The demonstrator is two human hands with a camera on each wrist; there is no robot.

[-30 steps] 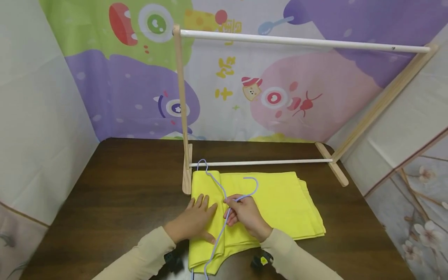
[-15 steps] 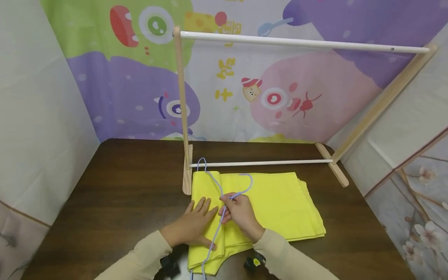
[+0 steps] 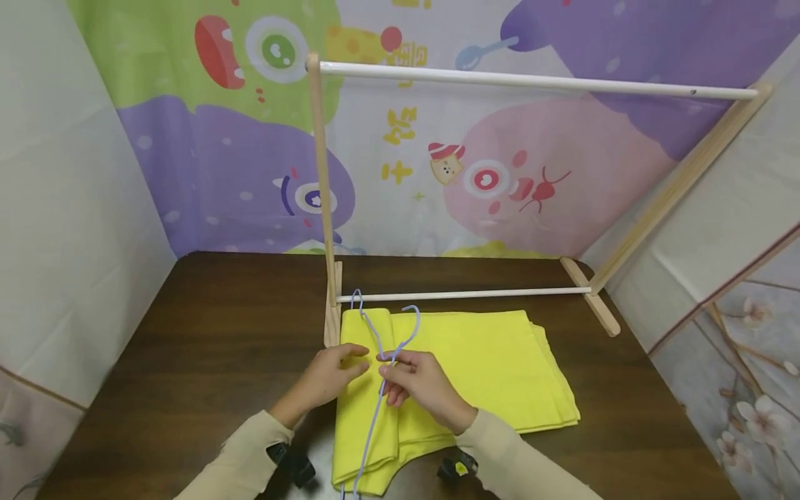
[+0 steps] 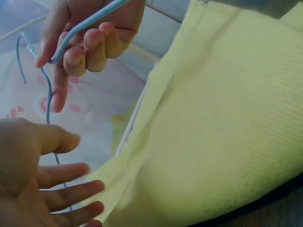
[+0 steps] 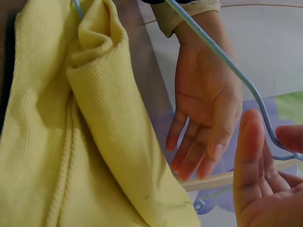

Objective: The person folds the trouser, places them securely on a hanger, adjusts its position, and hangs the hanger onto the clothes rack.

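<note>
A folded yellow garment (image 3: 481,368) lies on the dark table, its left end turned over into a narrow flap. Through that fold runs a light purple wire clothes hanger (image 3: 373,423), one end showing past the far edge and its hook standing up over the cloth. My right hand (image 3: 428,385) pinches the hanger near the base of the hook, between thumb and fingers. Beside it, my left hand (image 3: 328,375) hovers at the flap's left edge with fingers extended, holding nothing. In the left wrist view, the left hand (image 4: 42,175) is spread just below the right hand (image 4: 90,38).
Behind the garment stands a rack with wooden side posts (image 3: 321,173) and a white top rail (image 3: 531,81). Its lower white bar (image 3: 462,294) runs just beyond the cloth. A cartoon curtain (image 3: 387,208) hangs behind the dark table (image 3: 206,333).
My left hand has lifted off the yellow flap, where it was pressing flat, and drawn left. My right hand has shifted left with the hanger, and the hook has swung left and more upright.
</note>
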